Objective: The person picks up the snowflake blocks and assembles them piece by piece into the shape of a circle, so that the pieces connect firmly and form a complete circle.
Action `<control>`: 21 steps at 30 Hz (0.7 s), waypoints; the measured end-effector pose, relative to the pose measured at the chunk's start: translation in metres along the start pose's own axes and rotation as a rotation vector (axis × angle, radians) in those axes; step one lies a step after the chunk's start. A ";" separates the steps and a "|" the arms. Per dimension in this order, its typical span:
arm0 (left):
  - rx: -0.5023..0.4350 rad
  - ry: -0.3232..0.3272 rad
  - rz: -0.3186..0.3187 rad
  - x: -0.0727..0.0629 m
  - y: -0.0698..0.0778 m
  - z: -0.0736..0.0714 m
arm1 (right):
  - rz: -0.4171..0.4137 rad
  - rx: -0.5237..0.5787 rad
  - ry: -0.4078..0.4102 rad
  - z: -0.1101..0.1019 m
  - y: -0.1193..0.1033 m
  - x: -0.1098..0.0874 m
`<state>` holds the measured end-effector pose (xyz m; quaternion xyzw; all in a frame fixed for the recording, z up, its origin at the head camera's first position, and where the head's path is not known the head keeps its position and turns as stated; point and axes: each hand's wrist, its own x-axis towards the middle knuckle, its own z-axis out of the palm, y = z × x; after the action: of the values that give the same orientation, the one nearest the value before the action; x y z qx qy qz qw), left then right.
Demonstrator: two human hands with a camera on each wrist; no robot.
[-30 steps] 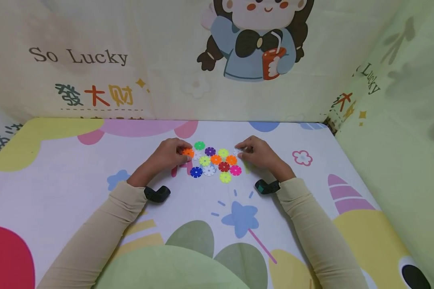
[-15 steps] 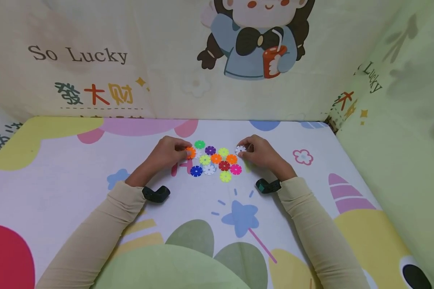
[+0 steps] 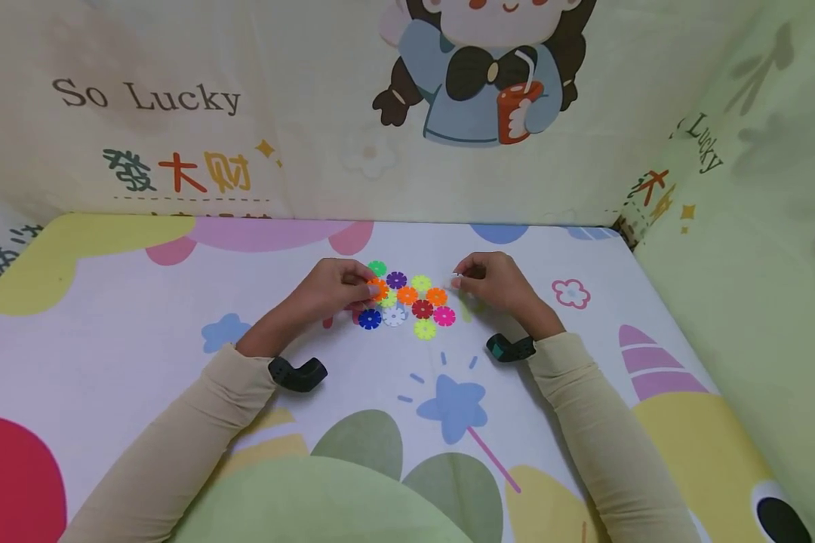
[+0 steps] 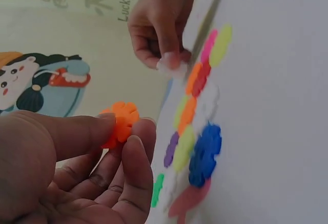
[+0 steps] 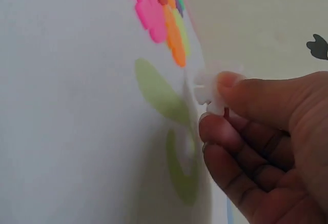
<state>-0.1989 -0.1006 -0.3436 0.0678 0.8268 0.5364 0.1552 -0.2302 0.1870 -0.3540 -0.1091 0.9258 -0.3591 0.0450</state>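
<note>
My left hand (image 3: 333, 292) pinches an orange snowflake disc (image 4: 125, 119) between thumb and fingers, held up over the left side of a loose cluster of notched plastic discs. To the right of the cluster, my right hand (image 3: 497, 285) pinches a white snowflake disc (image 5: 207, 88) by its edge, its thumb covering part of it. In the cluster lie a blue disc (image 3: 370, 319), a purple disc (image 3: 397, 280), a red disc (image 3: 422, 309), a pink disc (image 3: 444, 316), a green disc (image 3: 377, 268) and several yellow, orange and white ones.
The discs lie on a table with a printed cloth (image 3: 516, 392). A patterned fabric wall (image 3: 312, 151) rises behind the table, and another (image 3: 754, 249) stands along the right side. Each wrist wears a black camera, the left one (image 3: 299, 375) and the right one (image 3: 509, 348).
My left hand has moved right with the orange disc, which now overlaps the cluster in the head view. My right hand has shifted slightly right, and its white disc has turned nearly edge-on.
</note>
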 end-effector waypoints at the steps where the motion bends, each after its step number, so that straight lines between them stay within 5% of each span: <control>1: -0.006 -0.006 -0.009 -0.001 0.002 0.001 | -0.007 0.014 0.012 0.000 -0.001 0.000; 13: 0.016 -0.017 -0.037 -0.013 0.017 0.011 | -0.095 0.161 0.006 0.008 -0.025 -0.010; 21: -0.103 -0.003 -0.019 -0.016 0.020 0.017 | -0.123 0.234 -0.025 0.011 -0.037 -0.020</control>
<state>-0.1794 -0.0819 -0.3289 0.0527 0.7984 0.5767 0.1651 -0.2029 0.1576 -0.3371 -0.1641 0.8686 -0.4651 0.0468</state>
